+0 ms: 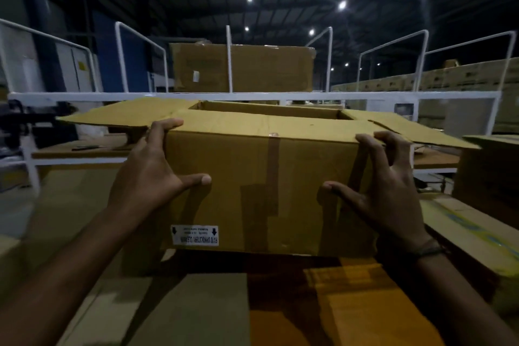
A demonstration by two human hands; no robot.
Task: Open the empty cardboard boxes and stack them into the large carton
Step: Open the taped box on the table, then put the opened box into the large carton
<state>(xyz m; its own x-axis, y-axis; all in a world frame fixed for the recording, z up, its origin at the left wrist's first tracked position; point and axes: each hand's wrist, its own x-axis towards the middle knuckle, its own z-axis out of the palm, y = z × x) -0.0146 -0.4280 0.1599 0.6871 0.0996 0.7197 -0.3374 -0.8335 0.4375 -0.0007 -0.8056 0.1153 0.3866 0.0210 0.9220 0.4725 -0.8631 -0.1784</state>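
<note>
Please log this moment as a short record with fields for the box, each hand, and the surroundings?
box: cardboard box, top flaps open and spread outward, brown tape down the near face
label: white sticker low on the near face, printed upside down
left hand: left hand grips the box's left edge, thumb on the near face
right hand: right hand grips the box's right edge, fingers spread
behind: white metal rail, large carton beyond it
setting: dim warehouse, ceiling lights on
</note>
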